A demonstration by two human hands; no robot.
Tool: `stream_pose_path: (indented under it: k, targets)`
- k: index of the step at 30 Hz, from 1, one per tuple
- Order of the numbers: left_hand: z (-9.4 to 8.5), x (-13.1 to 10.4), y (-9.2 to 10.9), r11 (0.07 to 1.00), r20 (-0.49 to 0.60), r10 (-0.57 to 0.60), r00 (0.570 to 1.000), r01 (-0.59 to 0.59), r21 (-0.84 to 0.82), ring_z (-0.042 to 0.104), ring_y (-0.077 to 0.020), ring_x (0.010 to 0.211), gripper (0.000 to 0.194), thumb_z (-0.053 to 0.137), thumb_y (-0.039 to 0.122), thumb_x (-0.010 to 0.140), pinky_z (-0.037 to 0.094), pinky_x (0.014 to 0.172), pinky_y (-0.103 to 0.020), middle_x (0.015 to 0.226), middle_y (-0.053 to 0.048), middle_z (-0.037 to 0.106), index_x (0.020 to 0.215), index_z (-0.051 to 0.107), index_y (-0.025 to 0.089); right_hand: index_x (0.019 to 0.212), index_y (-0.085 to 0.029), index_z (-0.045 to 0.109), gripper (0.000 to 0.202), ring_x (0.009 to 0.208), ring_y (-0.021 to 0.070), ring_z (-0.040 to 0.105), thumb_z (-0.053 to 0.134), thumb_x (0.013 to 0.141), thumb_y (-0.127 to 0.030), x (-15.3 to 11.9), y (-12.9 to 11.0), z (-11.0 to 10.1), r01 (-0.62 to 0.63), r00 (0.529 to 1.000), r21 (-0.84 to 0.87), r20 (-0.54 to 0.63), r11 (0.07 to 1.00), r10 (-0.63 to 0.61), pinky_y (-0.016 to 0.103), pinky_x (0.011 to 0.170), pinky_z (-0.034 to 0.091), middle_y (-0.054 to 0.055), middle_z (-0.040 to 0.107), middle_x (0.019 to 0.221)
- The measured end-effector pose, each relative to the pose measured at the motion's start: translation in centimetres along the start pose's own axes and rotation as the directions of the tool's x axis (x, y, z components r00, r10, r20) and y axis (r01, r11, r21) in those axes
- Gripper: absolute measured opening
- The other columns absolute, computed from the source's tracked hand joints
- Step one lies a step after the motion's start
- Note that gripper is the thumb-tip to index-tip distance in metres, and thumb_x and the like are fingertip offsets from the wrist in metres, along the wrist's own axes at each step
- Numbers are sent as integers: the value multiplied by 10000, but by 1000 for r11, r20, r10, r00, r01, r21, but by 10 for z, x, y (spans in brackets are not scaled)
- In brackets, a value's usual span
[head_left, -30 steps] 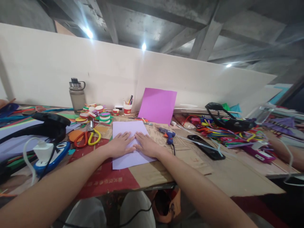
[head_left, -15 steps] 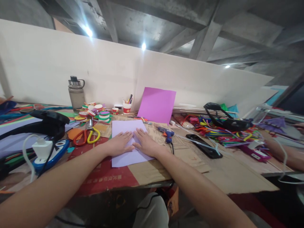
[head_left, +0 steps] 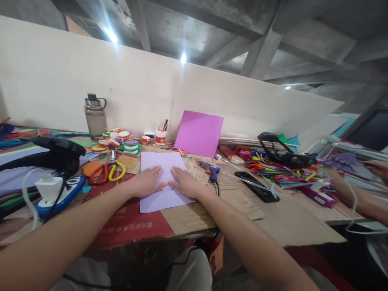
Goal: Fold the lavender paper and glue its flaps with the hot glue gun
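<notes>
A sheet of light purple paper (head_left: 165, 202) lies on the cardboard in front of me. Flat on its left part rests my left hand (head_left: 149, 182), fingers stretched out. My right hand (head_left: 185, 182) presses flat on the right part, fingers also extended. The thumbs point toward each other near the sheet's middle, and neither hand grips anything. To the right of the paper lies a blue glue gun (head_left: 213, 171). Scissors with red and yellow handles (head_left: 117, 170) are on the left, beside my left hand.
Behind the sheet, a brighter purple sheet (head_left: 200, 133) leans on the white board. A bottle (head_left: 95, 119), a cup of pens (head_left: 161, 136) and ribbon rolls (head_left: 131, 146) stand back left. Rightward are a phone (head_left: 257, 188), pipe cleaners (head_left: 273, 171) and another person's arm (head_left: 353, 198). A power strip (head_left: 65, 196) sits left.
My left hand has slid slightly left on the paper, so the gap between the fingers of the two hands is wider. The view has shifted a little.
</notes>
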State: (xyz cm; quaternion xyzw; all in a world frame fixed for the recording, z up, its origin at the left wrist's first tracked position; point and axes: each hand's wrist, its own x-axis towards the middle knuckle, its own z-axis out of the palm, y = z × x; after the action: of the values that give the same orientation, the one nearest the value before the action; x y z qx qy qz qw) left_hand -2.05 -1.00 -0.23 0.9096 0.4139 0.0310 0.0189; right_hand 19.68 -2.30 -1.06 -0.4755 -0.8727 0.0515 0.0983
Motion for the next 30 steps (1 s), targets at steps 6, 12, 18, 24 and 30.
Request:
stream_pose_path:
  k: [6,12,18,24,30]
  targets:
    - [-3,-1,2,998,0,-54,999,54,16,226,-280,1394,801,230,629,899,183,1115,-388,1484,-234,264,1408,328,18,1295,-63,448,595,1315,280,358,333,929,-518,-3,-4,-5,-202,978,-56,-71,978,198,429,1062,263,228,401,1404]
    - [-1,0,1,999,24,-42,999,41,15,178,-279,1408,830,227,643,891,161,1124,-392,1506,-214,215,1438,271,20,1423,-107,329,651,1406,244,200,301,936,-538,-4,-14,-8,97,994,73,32,993,-100,442,1132,149,157,269,1504]
    - [0,2,-3,1000,26,-29,999,29,0,154,-266,1414,803,221,620,901,148,1129,-392,1512,-205,200,1444,262,31,1351,-131,447,533,1354,232,326,347,947,-463,-6,-13,-13,78,997,45,-24,996,-77,393,1095,250,141,384,1451]
    - [0,1,-2,998,48,-67,997,67,7,139,-284,1415,818,234,635,892,164,1121,-422,1511,-225,183,1444,253,31,1046,-137,621,372,1076,231,582,331,965,-354,-6,-14,-24,-177,984,-140,-27,974,175,340,929,388,160,615,1189]
    - [-2,4,-1,1000,-99,-16,995,16,2,188,-268,1407,744,252,589,915,185,1122,-408,1502,-200,249,1420,319,47,988,-138,633,340,1024,234,602,351,958,-326,-3,-15,-20,-205,978,-99,-71,974,199,341,908,394,156,646,1092]
